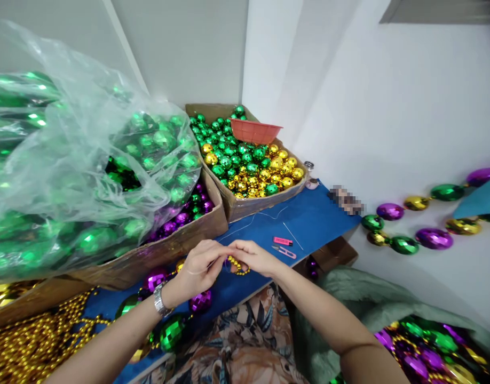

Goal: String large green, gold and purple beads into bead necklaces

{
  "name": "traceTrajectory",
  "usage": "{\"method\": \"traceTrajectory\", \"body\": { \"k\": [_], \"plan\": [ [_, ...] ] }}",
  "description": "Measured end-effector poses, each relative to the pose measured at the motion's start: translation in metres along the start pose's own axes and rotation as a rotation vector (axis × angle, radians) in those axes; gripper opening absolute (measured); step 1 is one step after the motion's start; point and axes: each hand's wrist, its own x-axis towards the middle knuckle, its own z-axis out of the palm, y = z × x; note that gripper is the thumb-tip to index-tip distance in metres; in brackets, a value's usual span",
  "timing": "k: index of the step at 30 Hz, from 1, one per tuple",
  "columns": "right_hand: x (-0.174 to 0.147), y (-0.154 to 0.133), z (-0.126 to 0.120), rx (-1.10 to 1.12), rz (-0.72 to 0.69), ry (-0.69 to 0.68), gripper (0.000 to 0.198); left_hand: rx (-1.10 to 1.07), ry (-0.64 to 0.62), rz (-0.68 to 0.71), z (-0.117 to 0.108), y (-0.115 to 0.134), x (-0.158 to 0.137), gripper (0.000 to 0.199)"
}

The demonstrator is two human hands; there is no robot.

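Observation:
My left hand [200,266], with a silver watch [160,300] at its wrist, is closed in a pinch against the fingertips of my right hand. A thin clear thread [197,272] runs across its back. My right hand [256,257] curls round a short strand of gold beads [239,266], which shows below the fingers. The exact pinch point is hidden. Under my left wrist lies a string of large faceted baubles [172,332] in purple, green and gold. To the right are a pink lighter [283,241], thread snips [285,252] and a thin needle-like rod [293,236].
A cardboard box [265,201] of green and gold balls, topped by a red basket [255,131], stands behind. Plastic-wrapped green baubles [88,160] fill the left. Gold bead strands [40,336] lie front left. A green sack [361,293] of baubles sits at the right, below a hanging garland [434,238].

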Motion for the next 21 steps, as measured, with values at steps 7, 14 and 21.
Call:
{"method": "traceTrajectory", "body": {
  "k": [7, 14, 21],
  "plan": [
    [-0.001, 0.008, 0.005, 0.225, 0.026, -0.171, 0.049, 0.139, 0.078, 0.127, 0.004, -0.003, -0.005, 0.029],
    [-0.008, -0.001, 0.009, -0.044, -0.040, 0.079, 0.041, 0.494, 0.105, 0.209, -0.004, -0.026, -0.022, 0.028],
    [-0.002, 0.026, -0.010, -0.144, -0.053, 0.292, 0.038, 0.188, 0.060, -0.322, -0.014, -0.020, -0.038, 0.023]
  ]
}}
